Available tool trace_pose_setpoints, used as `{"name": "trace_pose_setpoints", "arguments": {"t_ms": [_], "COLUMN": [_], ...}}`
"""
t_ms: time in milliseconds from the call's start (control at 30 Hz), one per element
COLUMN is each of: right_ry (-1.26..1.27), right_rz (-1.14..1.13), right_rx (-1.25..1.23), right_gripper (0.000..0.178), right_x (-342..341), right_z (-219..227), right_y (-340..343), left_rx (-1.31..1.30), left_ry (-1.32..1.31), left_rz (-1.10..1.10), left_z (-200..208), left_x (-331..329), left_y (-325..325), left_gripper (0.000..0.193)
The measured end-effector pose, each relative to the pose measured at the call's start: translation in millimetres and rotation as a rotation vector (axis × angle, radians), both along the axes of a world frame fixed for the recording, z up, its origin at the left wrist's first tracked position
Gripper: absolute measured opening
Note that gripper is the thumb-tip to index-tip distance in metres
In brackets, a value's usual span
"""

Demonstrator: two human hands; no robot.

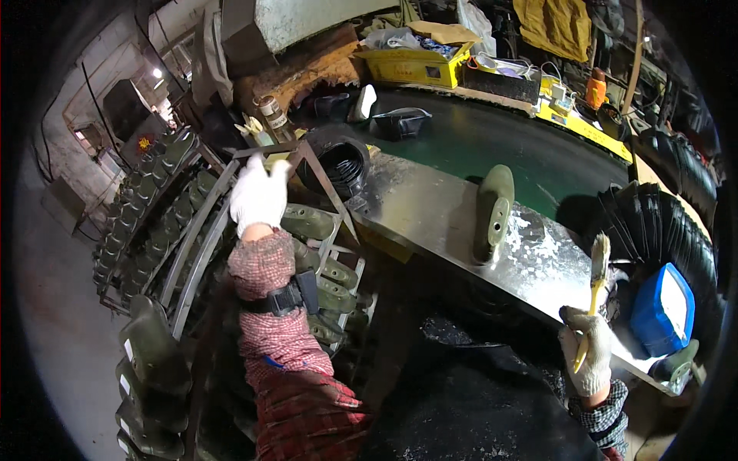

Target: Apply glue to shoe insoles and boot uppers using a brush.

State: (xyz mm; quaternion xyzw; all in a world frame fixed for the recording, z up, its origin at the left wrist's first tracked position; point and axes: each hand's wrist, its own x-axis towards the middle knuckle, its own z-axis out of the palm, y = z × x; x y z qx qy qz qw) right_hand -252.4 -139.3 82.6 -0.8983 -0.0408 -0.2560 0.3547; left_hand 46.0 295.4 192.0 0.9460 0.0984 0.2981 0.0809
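My left hand [260,192], in a white knit glove, reaches over the top of a metal rack [206,257]. Its fingers look apart and I see nothing between them. In my right hand [587,349], also gloved, is a paintbrush [598,290] with a yellow handle, bristles up, beside the metal worktop [438,203]. An olive-green shoe last [496,211] with a hole in its end lies across that worktop. To the right of the brush stands a blue cut-open container [661,311] with something white inside.
Several more olive lasts [330,296] fill the racks at left. Black curved rubber pieces [642,223] are stacked at right, and a black roll [338,165] sits at the worktop's far-left end. Behind are a green surface [469,146] and a yellow crate [411,69].
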Motion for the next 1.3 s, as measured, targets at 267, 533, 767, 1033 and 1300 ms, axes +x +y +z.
{"name": "trace_pose_setpoints", "arguments": {"t_ms": [267,533,767,1033,1300], "right_ry": [-0.083,0.052,0.275,0.131,0.485], "right_rz": [0.115,0.166,0.024,0.182,0.277], "right_rx": [-0.257,-0.450,-0.283,-0.447,0.008], "right_gripper": [0.036,0.041,0.037,0.026,0.031], "right_x": [112.4,209.3,271.9,309.1,314.2], "right_z": [31.4,14.4,-10.6,6.9,-14.7], "right_y": [41.3,70.8,43.4,19.3,3.1], "left_rx": [0.103,0.030,0.348,-0.029,-0.735], "left_ry": [0.218,0.254,0.069,0.253,0.094], "left_rz": [-0.113,-0.145,-0.199,0.218,-0.114], "left_z": [-2.9,2.6,-17.7,14.4,61.1], "left_x": [20.3,43.0,34.4,36.2,98.5], "left_y": [21.3,40.6,21.0,-24.3,-81.7], "left_gripper": [0.045,0.043,0.024,0.038,0.027]}}
